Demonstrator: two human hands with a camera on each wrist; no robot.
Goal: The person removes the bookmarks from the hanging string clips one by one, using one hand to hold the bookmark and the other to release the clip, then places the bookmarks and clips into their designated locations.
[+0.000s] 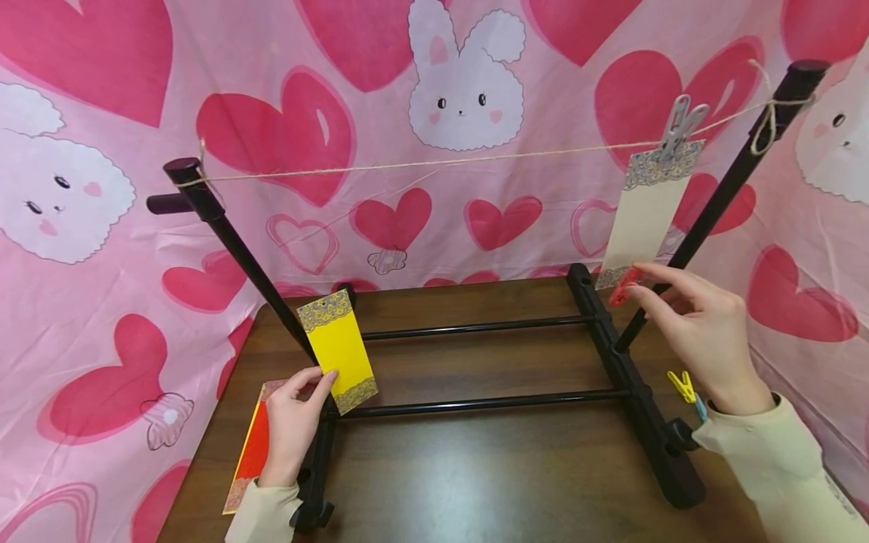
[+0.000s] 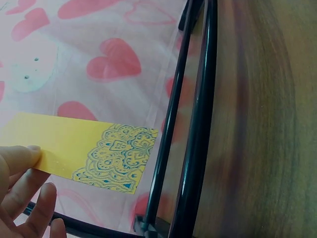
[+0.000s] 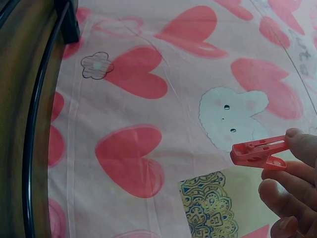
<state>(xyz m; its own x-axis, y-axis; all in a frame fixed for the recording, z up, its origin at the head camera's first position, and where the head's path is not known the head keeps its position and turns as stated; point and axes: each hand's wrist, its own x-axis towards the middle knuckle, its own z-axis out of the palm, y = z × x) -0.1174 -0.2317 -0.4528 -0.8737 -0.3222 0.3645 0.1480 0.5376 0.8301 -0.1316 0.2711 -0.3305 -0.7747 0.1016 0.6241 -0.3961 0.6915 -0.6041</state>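
Note:
My left hand (image 1: pixel 296 420) pinches the lower left edge of a yellow card (image 1: pixel 339 351) with lace-patterned ends, held up beside the left post. In the left wrist view the thumb lies on the face of the yellow card (image 2: pixel 74 144). Between thumb and fingers, my right hand (image 1: pixel 706 332) pinches a red clothespin (image 1: pixel 624 286); its body points away from the fingertips in the right wrist view. Just behind that clothespin hangs a cream card (image 1: pixel 648 211) with lace ends, fixed to the string (image 1: pixel 434 162) by grey clothespins (image 1: pixel 681 127).
The string runs between the left post (image 1: pixel 251 260) and right post (image 1: pixel 720 196) of a black rack. A red card (image 1: pixel 253 445) lies at the table's left. Beside the right foot are a yellow clothespin (image 1: pixel 682 386) and a partly hidden blue one (image 1: pixel 701 408). Patterned cloth hangs behind.

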